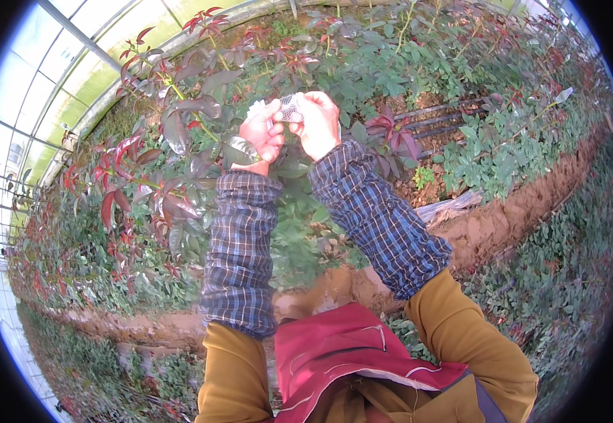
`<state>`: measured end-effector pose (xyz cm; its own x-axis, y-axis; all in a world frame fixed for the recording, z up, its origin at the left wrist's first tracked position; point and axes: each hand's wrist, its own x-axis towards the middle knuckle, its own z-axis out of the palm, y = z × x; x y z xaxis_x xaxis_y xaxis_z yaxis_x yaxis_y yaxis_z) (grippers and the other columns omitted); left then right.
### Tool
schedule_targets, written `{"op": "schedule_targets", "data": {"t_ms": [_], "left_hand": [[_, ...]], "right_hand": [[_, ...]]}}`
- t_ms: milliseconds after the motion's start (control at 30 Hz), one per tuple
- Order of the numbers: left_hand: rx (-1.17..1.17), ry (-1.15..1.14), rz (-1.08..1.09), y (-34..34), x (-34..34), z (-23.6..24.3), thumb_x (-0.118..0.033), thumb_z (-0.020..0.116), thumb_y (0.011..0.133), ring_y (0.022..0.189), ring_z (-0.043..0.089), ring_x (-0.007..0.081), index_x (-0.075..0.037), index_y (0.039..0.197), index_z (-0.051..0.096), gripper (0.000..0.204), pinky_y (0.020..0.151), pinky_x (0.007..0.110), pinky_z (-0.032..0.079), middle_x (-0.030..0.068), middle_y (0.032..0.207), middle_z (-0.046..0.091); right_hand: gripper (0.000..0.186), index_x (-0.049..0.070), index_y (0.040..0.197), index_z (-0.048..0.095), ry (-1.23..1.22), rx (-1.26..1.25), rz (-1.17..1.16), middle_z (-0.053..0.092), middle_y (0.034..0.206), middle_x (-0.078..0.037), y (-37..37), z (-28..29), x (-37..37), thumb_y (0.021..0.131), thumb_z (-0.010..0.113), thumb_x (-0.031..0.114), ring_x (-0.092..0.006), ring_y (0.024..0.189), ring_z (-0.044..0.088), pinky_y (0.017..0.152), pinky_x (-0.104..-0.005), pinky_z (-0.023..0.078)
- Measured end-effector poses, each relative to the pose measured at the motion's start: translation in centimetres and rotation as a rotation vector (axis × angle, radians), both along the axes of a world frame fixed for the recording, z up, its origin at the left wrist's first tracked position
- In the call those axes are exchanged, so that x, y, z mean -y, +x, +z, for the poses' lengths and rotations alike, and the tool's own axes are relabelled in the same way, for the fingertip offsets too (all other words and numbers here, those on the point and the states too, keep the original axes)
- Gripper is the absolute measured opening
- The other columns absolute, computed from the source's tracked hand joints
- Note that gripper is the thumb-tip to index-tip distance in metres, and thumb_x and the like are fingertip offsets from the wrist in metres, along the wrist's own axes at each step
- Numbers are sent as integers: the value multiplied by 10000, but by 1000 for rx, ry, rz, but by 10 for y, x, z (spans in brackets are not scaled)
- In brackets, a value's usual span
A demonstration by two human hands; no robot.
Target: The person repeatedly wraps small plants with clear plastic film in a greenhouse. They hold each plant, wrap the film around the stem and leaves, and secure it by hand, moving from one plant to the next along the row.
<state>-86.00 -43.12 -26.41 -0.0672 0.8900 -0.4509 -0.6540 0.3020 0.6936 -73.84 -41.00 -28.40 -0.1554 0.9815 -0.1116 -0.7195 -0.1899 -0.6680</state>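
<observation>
Above the plants, my left hand (264, 132) and my right hand (318, 123) meet at a small piece of white netting (291, 108), both with fingers closed on it. Some whitish material pokes up behind the left fingers; I cannot make out whether it is part of the same netting. Leafy stems with red and dark green leaves (180, 113) rise just left of my hands, and a broad leaf (239, 149) lies across the left wrist area.
Beds of leafy plants (398, 70) surround me, with thin dark tubes (447, 120) along the soil. A reddish-brown earth path (497, 215) and a weathered board (451, 204) run below. Metal-framed greenhouse panels (46, 70) curve along the left.
</observation>
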Motion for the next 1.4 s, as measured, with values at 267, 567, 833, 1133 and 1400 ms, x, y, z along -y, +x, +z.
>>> {"op": "schedule_targets", "data": {"t_ms": [267, 567, 833, 1133, 1400], "left_hand": [[66, -1, 56, 3, 0, -9, -198, 661, 853, 425, 354, 66, -107, 830, 532, 160, 317, 194, 207, -20, 648, 508], [61, -12, 71, -2, -1, -29, -176, 684, 825, 454, 392, 90, -79, 834, 542, 172, 345, 222, 270, 7, 671, 504], [38, -124, 74, 0, 13, -36, -253, 617, 886, 418, 334, 72, -96, 753, 524, 226, 319, 199, 224, -26, 605, 468], [96, -5, 17, 2, 29, -46, -219, 650, 858, 436, 400, 78, -63, 759, 527, 222, 327, 199, 282, -2, 629, 490], [22, 12, 23, 8, 35, -42, -229, 638, 868, 470, 396, 57, -48, 855, 562, 196, 344, 188, 261, 1, 720, 545]], "right_hand": [[98, 48, 911, 534, 34, 163, -53, 604, 761, -52, -7, -9, -5, 881, 600, 114, -112, 559, 562, 388, -234, 391], [112, 60, 875, 551, 30, 260, -60, 594, 739, -33, -8, -16, -4, 885, 611, 155, -87, 538, 530, 381, -224, 370], [149, 36, 884, 549, -24, 308, 74, 599, 740, -40, -4, -6, 7, 893, 609, 173, -87, 536, 535, 389, -217, 365], [152, 54, 864, 550, -29, 367, 185, 534, 681, 14, 4, -26, 15, 911, 589, 193, -54, 527, 473, 417, -207, 363], [147, 60, 859, 551, 56, 390, 167, 523, 681, 19, 6, -34, 20, 936, 548, 185, -59, 557, 480, 438, -205, 377]]}}
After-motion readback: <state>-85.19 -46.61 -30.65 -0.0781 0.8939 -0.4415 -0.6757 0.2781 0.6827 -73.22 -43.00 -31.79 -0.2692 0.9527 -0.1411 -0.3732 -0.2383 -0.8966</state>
